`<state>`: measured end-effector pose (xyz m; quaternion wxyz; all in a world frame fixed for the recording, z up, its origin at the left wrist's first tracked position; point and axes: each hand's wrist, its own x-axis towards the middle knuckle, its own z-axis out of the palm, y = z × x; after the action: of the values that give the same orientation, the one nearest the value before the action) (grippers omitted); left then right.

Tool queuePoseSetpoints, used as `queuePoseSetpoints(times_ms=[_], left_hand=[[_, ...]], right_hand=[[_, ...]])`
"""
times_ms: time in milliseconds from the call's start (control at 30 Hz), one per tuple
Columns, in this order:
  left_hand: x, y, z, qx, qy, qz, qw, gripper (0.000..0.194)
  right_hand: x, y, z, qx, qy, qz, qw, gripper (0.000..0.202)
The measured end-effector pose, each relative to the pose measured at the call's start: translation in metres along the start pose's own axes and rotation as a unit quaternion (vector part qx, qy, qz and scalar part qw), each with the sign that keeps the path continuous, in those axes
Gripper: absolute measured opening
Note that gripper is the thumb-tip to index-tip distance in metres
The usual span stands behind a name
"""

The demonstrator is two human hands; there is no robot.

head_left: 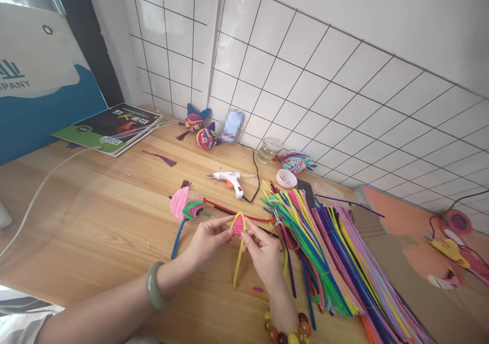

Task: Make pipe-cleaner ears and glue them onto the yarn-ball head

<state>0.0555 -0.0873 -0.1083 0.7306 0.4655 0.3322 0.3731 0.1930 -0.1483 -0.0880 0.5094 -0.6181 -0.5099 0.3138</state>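
Observation:
Between my two hands is a small pink piece (238, 226) made of pipe cleaner rows. A yellow pipe cleaner (237, 267) arches over its top edge, and its loose end hangs down toward the table. My left hand (212, 236) pinches the left side between thumb and fingertips. On the other side, my right hand (263, 247) pinches the right edge and the yellow strand. Just beyond my left hand lies a round pink craft ball (179, 203) with a green and dark eye-like patch. Red-handled scissors (284, 232) lie beside my right hand.
Bundles of coloured pipe cleaners (324, 252) spread over the right side. A white glue gun (229, 177) lies ahead, its cord running back. Farther off are finished craft balls (207, 137), a glass jar (269, 150), a pink bowl (286, 178) and a phone (232, 125). A book (114, 125) lies left.

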Motion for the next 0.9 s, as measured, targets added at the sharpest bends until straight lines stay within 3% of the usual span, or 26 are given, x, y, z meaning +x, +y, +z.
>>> queuePoseSetpoints(times_ms=[333, 900], left_hand=[[0.001, -0.01, -0.004, 0.072, 0.007, 0.032, 0.997, 0.039], [0.002, -0.014, -0.006, 0.093, -0.014, 0.042, 0.995, 0.038]], right_hand=[[-0.002, 0.004, 0.002, -0.032, -0.009, -0.012, 0.999, 0.033], [-0.002, 0.003, 0.0, -0.02, -0.025, 0.007, 0.999, 0.033]])
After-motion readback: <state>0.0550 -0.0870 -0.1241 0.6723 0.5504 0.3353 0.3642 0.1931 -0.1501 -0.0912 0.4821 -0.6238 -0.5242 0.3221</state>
